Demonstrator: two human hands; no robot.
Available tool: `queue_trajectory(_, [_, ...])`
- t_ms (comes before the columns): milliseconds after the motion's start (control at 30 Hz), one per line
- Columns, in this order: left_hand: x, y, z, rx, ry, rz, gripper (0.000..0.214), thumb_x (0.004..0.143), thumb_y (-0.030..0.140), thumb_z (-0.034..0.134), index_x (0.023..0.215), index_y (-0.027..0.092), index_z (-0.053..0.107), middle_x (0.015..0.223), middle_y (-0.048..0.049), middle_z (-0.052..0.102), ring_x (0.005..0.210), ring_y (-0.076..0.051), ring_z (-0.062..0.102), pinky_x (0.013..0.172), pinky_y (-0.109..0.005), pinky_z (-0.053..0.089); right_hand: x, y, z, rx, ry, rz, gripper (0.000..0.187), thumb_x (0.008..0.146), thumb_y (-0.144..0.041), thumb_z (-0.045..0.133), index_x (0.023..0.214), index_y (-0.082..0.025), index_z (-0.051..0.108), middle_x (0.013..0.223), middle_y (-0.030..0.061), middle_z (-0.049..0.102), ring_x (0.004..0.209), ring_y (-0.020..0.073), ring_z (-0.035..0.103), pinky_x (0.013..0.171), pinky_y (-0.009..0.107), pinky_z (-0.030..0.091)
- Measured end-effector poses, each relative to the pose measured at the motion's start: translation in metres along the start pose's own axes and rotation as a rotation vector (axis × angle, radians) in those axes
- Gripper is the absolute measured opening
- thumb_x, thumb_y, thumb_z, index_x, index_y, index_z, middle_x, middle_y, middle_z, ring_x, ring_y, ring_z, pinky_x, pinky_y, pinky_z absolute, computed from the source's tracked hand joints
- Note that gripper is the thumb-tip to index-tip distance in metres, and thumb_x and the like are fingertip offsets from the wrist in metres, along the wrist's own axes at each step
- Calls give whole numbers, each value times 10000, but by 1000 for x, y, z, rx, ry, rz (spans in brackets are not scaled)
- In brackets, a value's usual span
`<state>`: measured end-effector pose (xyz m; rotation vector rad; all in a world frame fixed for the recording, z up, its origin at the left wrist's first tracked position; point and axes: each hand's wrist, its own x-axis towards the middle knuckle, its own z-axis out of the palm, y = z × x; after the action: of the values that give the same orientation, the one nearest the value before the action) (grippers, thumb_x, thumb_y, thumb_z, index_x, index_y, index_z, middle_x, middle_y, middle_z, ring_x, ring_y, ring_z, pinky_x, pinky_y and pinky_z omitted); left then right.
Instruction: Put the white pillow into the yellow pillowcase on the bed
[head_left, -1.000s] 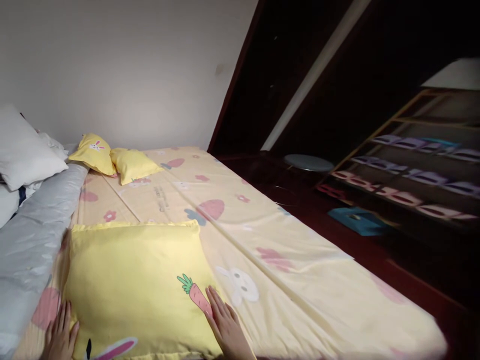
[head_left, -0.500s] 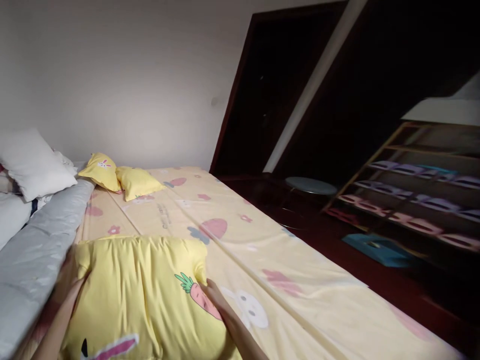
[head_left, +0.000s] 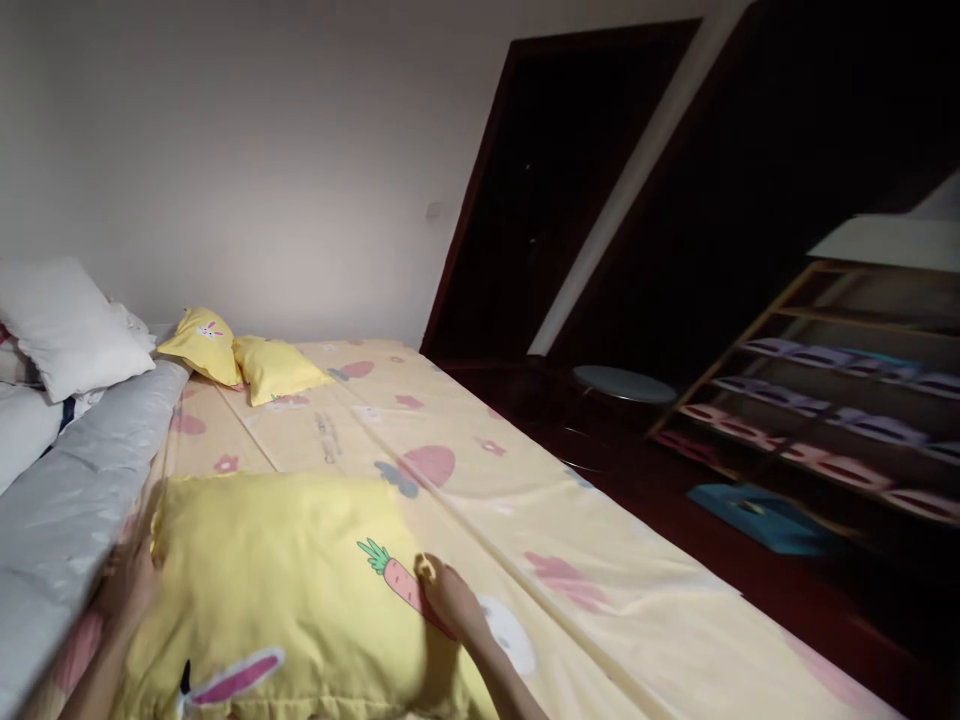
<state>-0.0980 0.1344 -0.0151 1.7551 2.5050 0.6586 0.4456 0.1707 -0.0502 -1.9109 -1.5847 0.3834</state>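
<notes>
Head view: yellow pillow (head_left: 277,570) at lower left of frame, lying on patterned sheet (head_left: 622,600). Right hand (head_left: 452,598) curled closed by carrot print (head_left: 401,582), pinching bit of pillow's right edge. Left hand (head_left: 140,572) against pillow's left edge, blurred; cannot tell whether gripping. Grey bedding (head_left: 82,510) left of it.

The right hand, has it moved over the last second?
Yes. Judged against the white rabbit printed on the bedsheet, the right hand has moved farther forward, toward the pale wall.
</notes>
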Motion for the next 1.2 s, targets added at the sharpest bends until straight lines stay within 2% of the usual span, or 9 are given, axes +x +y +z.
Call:
queue_trajectory(67, [6, 33, -2, -8, 49, 113, 455, 869, 204, 397, 1268, 73, 572, 1264, -207, 657, 1183, -278, 611, 1012, -426, 455, 12, -24, 8, -18, 28, -107, 540, 863, -517, 425, 1194, -155, 651, 1266, 195, 654, 1119, 315, 644, 947, 452, 474])
queue_trajectory(167, [14, 101, 7, -57, 76, 330, 485, 933, 280, 370, 1386, 153, 487, 1489, -104, 496, 1402, -185, 409, 1136, -352, 358, 25, -81, 33, -81, 3, -354, 604, 941, -510, 366, 1406, -143, 486, 1483, 159, 472, 1371, 286, 441, 1083, 460, 379])
queue_trajectory(300, [-7, 166, 61, -22, -6, 455, 522, 966, 337, 320, 1475, 242, 386, 1555, -90, 397, 1448, -243, 338, 1159, -512, 300, 0, -136, 99, -245, -146, -508, 544, 999, -467, 288, 1481, -237, 391, 1531, 103, 403, 1431, 271, 350, 1110, 515, 337])
queue_trajectory(400, [-32, 168, 107, 51, -32, 460, 536, 956, 340, 336, 1479, 233, 374, 1549, -96, 401, 1440, -254, 349, 1180, -536, 244, -27, -135, 140, -295, -139, -503, 548, 994, -455, 333, 1491, -230, 375, 1548, 108, 360, 1438, 287, 327, 1136, 517, 303])
queue_trajectory(500, [-40, 156, 123, 59, 27, 492, 535, 963, 340, 332, 1491, 257, 339, 1565, -69, 379, 1443, -231, 340, 1191, -501, 227, -34, -121, 150, -290, -86, -533, 556, 1003, -472, 295, 1524, -280, 277, 1574, 72, 313, 1455, 269, 293, 1149, 519, 285])
queue_trajectory(800, [-42, 160, 90, 61, 10, 502, 514, 979, 372, 303, 1472, 254, 387, 1554, -69, 401, 1441, -233, 342, 1170, -509, 250, -35, -137, 110, -270, -157, -526, 576, 1002, -516, 256, 1507, -251, 334, 1562, 83, 350, 1447, 259, 318, 1142, 490, 271])
queue_trajectory(1000, [-19, 172, 62, 13, -194, 466, 491, 936, 394, 416, 1391, 229, 496, 1472, -88, 519, 1382, -245, 430, 1129, -497, 322, 3, -157, 65, -273, -222, -487, 470, 994, -463, 300, 1254, -228, 614, 1330, 103, 633, 1225, 254, 573, 962, 403, 413])
queue_trajectory(1100, [16, 187, 53, 17, -210, 426, 385, 903, 329, 466, 1214, 187, 644, 1252, -121, 686, 1213, -247, 585, 1031, -430, 426, 30, -160, 72, -294, -200, -452, 477, 979, -426, 351, 1339, -188, 553, 1433, 141, 537, 1323, 298, 483, 1020, 459, 375])
queue_trajectory(1200, [35, 197, 72, 33, -154, 391, 440, 929, 308, 397, 1280, 140, 602, 1370, -168, 598, 1324, -289, 492, 1087, -495, 367, 40, -150, 105, -320, -231, -436, 567, 969, -441, 382, 1452, -149, 430, 1512, 161, 426, 1414, 309, 367, 1092, 507, 315])
